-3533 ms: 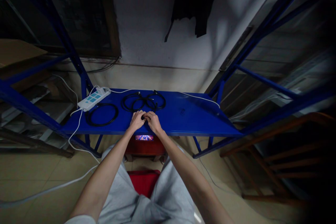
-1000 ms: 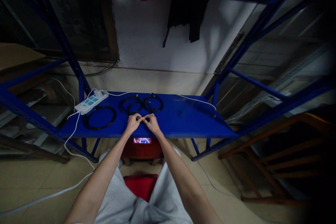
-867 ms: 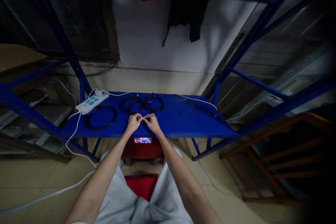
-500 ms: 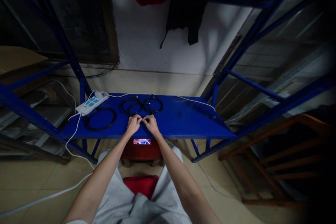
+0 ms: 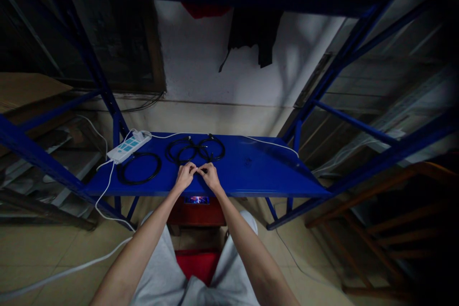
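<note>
White power strip (image 5: 128, 148) on blue steel shelf (image 5: 258, 177); white cord (image 5: 103, 196) trailing down; dark garment (image 5: 254, 33) hanging on wall; wooden chair (image 5: 358, 196) at right.

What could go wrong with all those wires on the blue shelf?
The left hand and right hand are right beside the tangled black cables, so a tug might tighten those loops into a knot. The white cord from the power strip droops down to the floor, where a foot could perhaps snag it and pull the strip off the blue shelf.
</note>
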Available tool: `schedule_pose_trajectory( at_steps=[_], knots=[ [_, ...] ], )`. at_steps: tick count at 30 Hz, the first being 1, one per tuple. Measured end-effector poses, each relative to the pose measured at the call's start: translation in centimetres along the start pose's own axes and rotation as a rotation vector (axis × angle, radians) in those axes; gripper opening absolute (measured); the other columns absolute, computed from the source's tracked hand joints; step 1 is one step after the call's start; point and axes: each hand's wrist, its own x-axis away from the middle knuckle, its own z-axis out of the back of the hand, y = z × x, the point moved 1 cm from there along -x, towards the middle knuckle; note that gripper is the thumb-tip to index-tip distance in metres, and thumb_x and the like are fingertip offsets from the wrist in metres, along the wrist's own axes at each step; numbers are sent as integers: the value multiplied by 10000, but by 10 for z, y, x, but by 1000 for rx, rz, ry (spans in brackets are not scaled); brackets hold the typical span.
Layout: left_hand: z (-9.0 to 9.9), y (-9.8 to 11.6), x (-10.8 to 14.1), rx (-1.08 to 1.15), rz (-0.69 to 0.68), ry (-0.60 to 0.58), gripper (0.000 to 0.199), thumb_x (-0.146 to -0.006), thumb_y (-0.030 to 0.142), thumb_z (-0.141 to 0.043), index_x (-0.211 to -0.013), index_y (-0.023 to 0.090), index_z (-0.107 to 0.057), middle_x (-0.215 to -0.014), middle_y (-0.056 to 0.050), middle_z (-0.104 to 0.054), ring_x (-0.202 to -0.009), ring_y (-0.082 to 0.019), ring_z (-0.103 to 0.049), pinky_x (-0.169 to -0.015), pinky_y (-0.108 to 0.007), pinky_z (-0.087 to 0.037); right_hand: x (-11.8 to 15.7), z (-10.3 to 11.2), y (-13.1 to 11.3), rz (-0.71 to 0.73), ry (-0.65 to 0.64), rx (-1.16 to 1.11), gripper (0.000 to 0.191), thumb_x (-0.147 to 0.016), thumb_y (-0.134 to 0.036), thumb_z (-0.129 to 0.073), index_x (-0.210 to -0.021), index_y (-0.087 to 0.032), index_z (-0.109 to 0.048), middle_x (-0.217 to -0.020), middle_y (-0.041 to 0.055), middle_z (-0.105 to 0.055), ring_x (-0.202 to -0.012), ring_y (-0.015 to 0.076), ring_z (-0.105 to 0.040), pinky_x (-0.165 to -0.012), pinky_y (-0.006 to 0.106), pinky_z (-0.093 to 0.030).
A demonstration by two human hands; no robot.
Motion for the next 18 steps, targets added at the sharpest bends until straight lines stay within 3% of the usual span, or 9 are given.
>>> schedule_pose_trajectory(
  at_steps=[18],
  knots=[
    [3,3,2,157,-17,30,96,-851,159,-593,-815,202,-671,-809,-6,-697,-776,-154,-632,-765,-270,-459,1,4,-2,2,-40,-26,114,-875,-215,-638,-828,-218,-742,-876,45,-721,-954,228,-577,-868,329,-409]
  ],
)
